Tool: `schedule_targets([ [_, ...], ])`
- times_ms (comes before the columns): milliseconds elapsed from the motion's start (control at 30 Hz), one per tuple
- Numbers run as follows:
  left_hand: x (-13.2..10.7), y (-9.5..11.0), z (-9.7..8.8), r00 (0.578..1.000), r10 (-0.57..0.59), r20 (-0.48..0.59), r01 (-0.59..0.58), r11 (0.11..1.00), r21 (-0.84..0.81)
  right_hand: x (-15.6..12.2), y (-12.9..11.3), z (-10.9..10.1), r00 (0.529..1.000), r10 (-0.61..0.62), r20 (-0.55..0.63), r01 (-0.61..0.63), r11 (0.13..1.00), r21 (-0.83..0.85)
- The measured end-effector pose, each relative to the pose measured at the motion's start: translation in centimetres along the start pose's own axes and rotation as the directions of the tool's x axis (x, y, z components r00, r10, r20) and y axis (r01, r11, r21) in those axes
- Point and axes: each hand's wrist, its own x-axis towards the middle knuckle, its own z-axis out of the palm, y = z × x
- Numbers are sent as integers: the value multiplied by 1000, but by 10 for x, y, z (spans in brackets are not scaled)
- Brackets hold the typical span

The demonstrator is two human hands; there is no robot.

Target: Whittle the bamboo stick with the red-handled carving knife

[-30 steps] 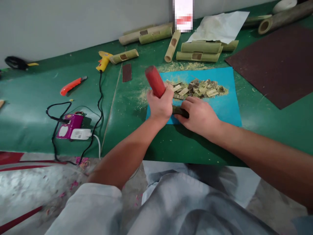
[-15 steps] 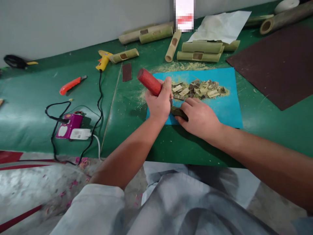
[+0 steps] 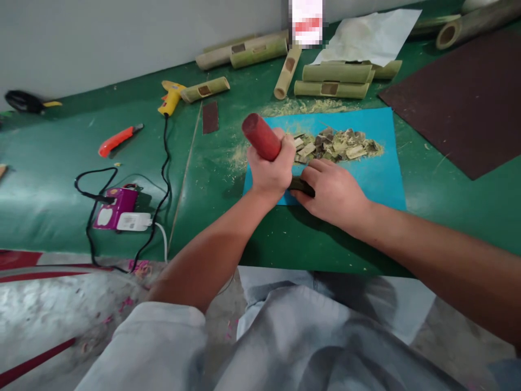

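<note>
My left hand (image 3: 272,172) is wrapped round the thick red handle (image 3: 261,137) of a tool. The handle tilts up and to the left, and the tool's working end is hidden under the fist. Close beside it, my right hand (image 3: 336,187) grips a dark green bamboo piece (image 3: 302,186) low over the near part of a blue sheet (image 3: 378,182). Its left end runs up to the left fist; my fingers cover the other end. A pile of bamboo chips and shavings (image 3: 342,145) lies on the sheet just beyond both hands.
Cut bamboo tubes (image 3: 331,89) lie along the back of the green table (image 3: 220,217), with white paper (image 3: 366,38) over some. To the left are a yellow glue gun (image 3: 171,99), an orange utility knife (image 3: 118,141) and a corded purple box (image 3: 118,206). A dark brown sheet (image 3: 459,108) lies right.
My left hand has moved slightly right, and the red handle now stands more upright. The dark part seen below that fist is now hidden. My right hand stays on the bamboo piece.
</note>
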Motion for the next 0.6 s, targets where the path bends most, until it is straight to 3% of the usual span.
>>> schedule_targets([
  [267,7,-10,0,979,-118,-164,97,986,-134,-1,1,3,999,2,-36,-3,1000,-18],
  [600,3,-7,0,989,-131,-75,123,987,-103,-2,-3,-2,999,-17,28,19,998,-66],
])
